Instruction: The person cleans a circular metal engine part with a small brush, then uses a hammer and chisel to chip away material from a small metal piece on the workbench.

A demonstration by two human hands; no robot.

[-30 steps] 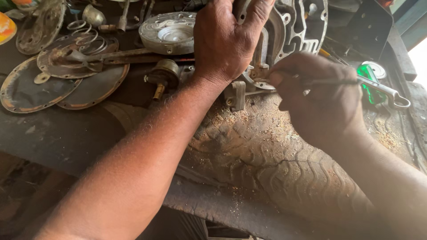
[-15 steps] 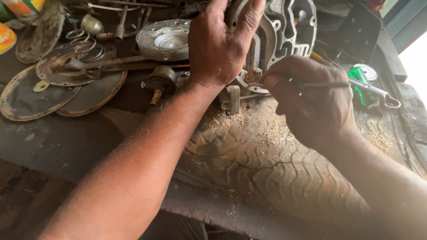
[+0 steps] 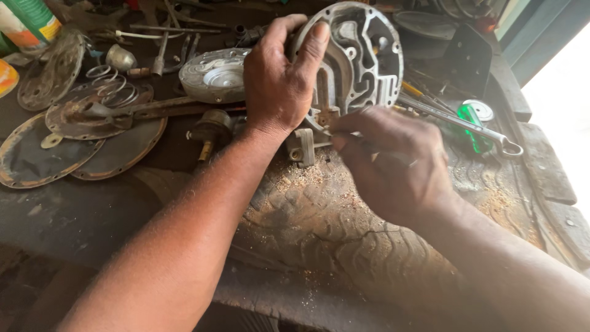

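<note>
Cast aluminium, the round housing cover [image 3: 362, 58] stands on edge on the worn tyre tread [image 3: 344, 246], and your left hand [image 3: 279, 86] clasps its left rim from above. Your right hand [image 3: 396, 166], fingers pinched on a thin tool I cannot make out, works just right of the cover's lower lug, the nearer hand.

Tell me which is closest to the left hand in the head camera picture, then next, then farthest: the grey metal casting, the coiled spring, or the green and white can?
1. Grey metal casting: gripped by the left hand.
2. Coiled spring: off to its left, on the bench.
3. Green and white can: far top-left corner.
</note>
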